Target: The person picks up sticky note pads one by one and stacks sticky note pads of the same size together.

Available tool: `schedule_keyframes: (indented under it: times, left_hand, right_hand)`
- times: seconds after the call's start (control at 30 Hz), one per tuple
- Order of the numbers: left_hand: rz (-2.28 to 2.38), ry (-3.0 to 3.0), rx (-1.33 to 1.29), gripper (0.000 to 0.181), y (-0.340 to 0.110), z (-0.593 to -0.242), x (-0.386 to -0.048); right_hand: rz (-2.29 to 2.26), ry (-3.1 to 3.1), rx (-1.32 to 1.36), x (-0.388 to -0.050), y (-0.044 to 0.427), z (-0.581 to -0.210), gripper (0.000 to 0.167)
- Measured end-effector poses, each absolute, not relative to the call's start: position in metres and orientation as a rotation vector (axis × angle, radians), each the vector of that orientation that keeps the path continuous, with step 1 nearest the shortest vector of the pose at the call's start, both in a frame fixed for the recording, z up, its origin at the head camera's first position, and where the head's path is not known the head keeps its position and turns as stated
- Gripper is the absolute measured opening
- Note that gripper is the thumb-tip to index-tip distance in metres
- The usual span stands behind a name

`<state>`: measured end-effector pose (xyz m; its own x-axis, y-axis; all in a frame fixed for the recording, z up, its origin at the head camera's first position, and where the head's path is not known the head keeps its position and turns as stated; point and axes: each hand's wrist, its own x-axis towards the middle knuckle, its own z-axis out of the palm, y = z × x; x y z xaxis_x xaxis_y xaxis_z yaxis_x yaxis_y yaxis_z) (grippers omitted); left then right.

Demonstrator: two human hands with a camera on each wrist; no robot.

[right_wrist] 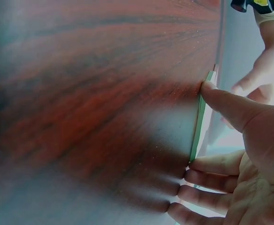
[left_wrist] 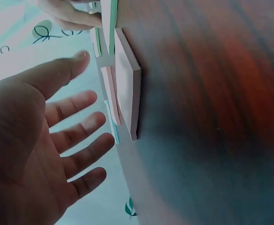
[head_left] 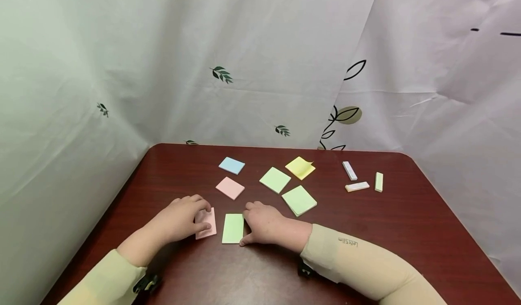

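My left hand (head_left: 183,218) hovers over a pink sticky-note pad (head_left: 210,223) near the table's front. In the left wrist view its spread fingers (left_wrist: 83,126) stand apart from that pad (left_wrist: 128,84). To the right, my right hand (head_left: 264,222) holds a light green sticky-note pad (head_left: 233,228) by its right side. Its thumb lies at the near corner and its index finger at the far corner, as the right wrist view shows on the pad's green edge (right_wrist: 197,129). Both pads lie flat on the table, a narrow gap between them.
Farther back lie a second pink pad (head_left: 230,188), a blue pad (head_left: 232,165), two green pads (head_left: 275,180) and a yellow pad (head_left: 299,167) with a lifted sheet. Three small narrow blocks (head_left: 357,186) rest at the right. Patterned white curtains (head_left: 260,70) hang behind the dark red table (head_left: 386,232).
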<state>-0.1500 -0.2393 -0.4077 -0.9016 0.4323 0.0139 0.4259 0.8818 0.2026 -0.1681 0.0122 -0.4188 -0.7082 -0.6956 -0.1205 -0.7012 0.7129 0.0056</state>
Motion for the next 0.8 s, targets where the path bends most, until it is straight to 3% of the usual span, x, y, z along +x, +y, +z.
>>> schedule_keyframes:
  times: [0.37, 0.8]
  left_hand:
    - [0.111, 3.046, 0.815, 0.037, -0.235, -0.412, -0.136]
    - [0.02, 3.073, 0.915, 0.03, -0.233, -0.416, -0.136]
  right_hand:
    - [0.103, 2.814, -1.16, -0.167, 0.012, -0.419, 0.051]
    - [0.082, 2.817, -1.16, -0.168, 0.013, -0.42, 0.048]
